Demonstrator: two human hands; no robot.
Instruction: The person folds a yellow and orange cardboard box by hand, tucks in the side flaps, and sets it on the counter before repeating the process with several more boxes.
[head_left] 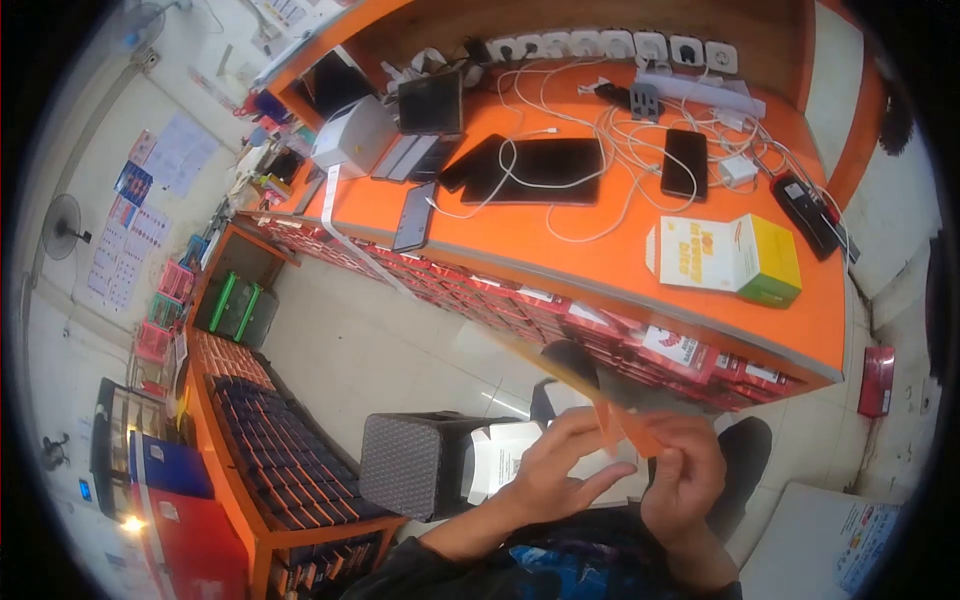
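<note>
- Dark shirt (450, 565) at the bottom edge.
- Right hand (688, 465) pinches one end of an orange card (634, 431); left hand (555, 475) is spread beside it, thumb well off the fingers (whether their tips touch the card, I cannot tell).
- That card's flaps sit between both hands, the rest reaching forward past the fingertips, nearly edge-on. Working the flaps seems the step in hand; the next move probably calls for a steady right pinch and light left fingers.
- White carton (493, 462) between left hand and dark stool (400, 465).
- Farther, orange counter (490, 238): yellow box (776, 262), black phone (685, 163), sockets (617, 43) behind.
</note>
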